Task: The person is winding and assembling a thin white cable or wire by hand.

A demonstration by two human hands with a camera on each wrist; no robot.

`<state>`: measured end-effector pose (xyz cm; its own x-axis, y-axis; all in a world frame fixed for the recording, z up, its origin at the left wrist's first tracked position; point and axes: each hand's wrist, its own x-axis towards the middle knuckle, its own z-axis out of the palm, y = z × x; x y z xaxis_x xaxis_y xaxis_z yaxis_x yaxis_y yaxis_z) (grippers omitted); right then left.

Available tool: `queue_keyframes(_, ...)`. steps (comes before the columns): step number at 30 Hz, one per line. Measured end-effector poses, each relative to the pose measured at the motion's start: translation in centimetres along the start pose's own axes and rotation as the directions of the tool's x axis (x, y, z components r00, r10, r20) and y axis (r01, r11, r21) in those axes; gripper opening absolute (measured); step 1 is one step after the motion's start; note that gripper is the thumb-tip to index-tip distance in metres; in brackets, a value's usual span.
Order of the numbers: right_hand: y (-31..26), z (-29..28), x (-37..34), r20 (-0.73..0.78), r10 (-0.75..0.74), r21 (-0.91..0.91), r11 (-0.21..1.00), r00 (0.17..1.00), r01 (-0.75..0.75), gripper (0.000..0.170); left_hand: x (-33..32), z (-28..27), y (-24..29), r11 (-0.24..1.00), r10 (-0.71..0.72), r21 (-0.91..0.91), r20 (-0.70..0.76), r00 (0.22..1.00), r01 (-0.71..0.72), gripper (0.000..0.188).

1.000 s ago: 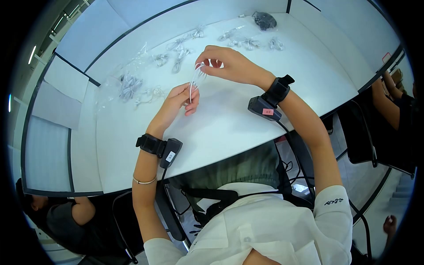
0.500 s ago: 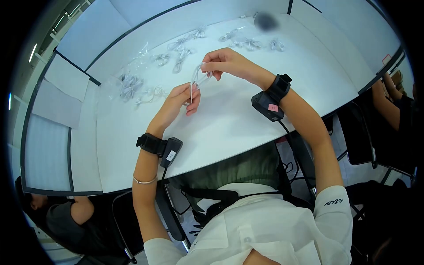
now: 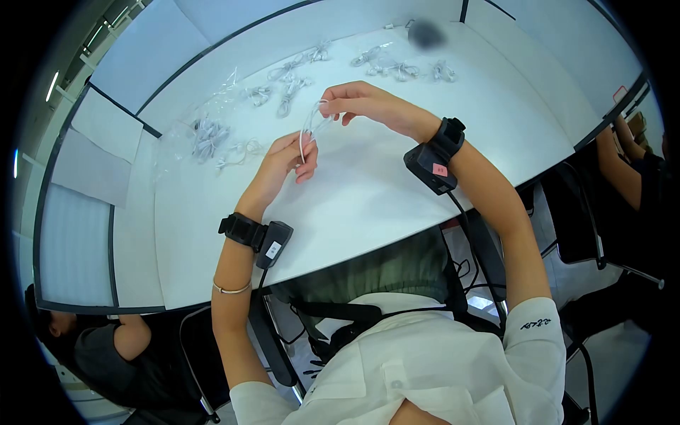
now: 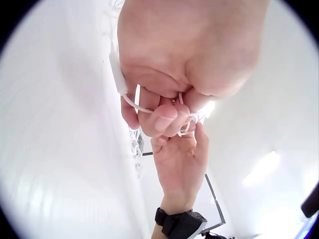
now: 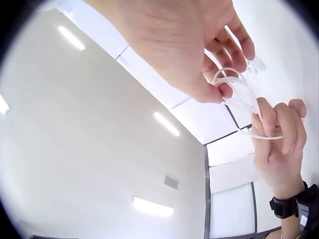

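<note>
A white cable (image 3: 302, 146), gathered in loops, stretches between my two hands over the table. My left hand (image 3: 286, 157) grips the lower end of the loops with curled fingers. In the left wrist view a white plug-like piece (image 4: 117, 73) of the cable sticks out beside that hand. Higher up and to the right, my right hand (image 3: 370, 105) pinches the top of the loops between thumb and forefinger. The right wrist view shows its other fingers (image 5: 242, 41) spread behind the strands.
Bundled white cables (image 3: 287, 95) lie along the back of the white table (image 3: 368, 191), more (image 3: 404, 71) to the right. A pile of cables (image 3: 210, 138) sits at the left by clear plastic (image 3: 225, 85). A blurred dark bundle (image 3: 426, 34) is at the back right. Low partitions (image 3: 517, 42) surround the table.
My right hand has turned and lowered slightly, its fingers drawing together on the top of the loops. My left hand keeps its hold, almost still.
</note>
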<state>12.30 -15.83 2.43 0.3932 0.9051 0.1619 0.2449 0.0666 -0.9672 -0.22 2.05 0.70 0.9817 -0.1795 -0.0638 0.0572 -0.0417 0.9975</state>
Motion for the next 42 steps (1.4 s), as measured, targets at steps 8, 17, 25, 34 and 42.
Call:
queue_keyframes(8, 0.3, 0.0, 0.2, 0.081, -0.132, -0.119, 0.983, 0.988, 0.141, 0.021, -0.1, -0.3, -0.3, 0.993, 0.007, -0.121, 0.070, 0.998, 0.001, 0.028)
queue_keyframes(17, 0.9, 0.2, 0.4, 0.044, -0.161, -0.103, 0.981, 0.986, 0.165, 0.021, -0.3, -0.3, -0.1, 0.990, 0.014, -0.142, 0.108, 0.994, 0.002, 0.026)
queue_keyframes(25, -0.2, 0.7, -0.1, -0.003, -0.087, -0.081, 0.993, 0.996, 0.087, 0.022, -0.3, -0.3, 0.2, 0.992, 0.006, -0.123, 0.145, 0.989, 0.012, 0.028)
queue_keyframes(34, 0.6, 0.7, 0.4, -0.102, -0.124, -0.154, 0.982, 0.987, 0.108, 0.019, -0.3, -0.3, 0.1, 0.997, -0.001, -0.082, 0.039, 0.999, 0.005, 0.029)
queue_keyframes(42, -0.5, 0.0, 0.1, -0.031, -0.004, -0.024, 1.000, 1.000, 0.003, 0.019, -0.3, -0.1, 0.5, 0.997, -0.027, 0.071, -0.014, 1.000, 0.028, 0.032)
